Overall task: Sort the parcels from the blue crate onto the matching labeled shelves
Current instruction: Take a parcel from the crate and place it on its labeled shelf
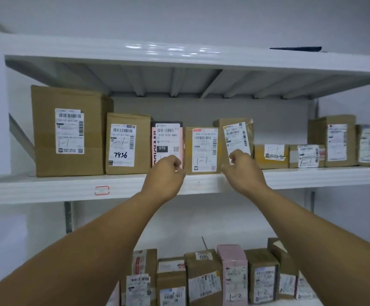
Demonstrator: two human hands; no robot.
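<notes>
A brown parcel (202, 150) with a white label stands upright on the middle white shelf (47, 186), between a pink parcel (167, 140) and a tilted brown parcel (238, 133). My left hand (165, 176) has its fingers curled at the brown parcel's lower left edge. My right hand (242, 171) curls round its lower right edge, with the thumb at the front corner. Both forearms reach up from below. The blue crate is out of view.
More brown parcels line the middle shelf: a large one (69, 131) and one marked 7936 (127, 144) on the left, low ones (271, 156) at right. A red-outlined tag (101, 190) sits on the shelf edge. The lower shelf holds several parcels (203, 279).
</notes>
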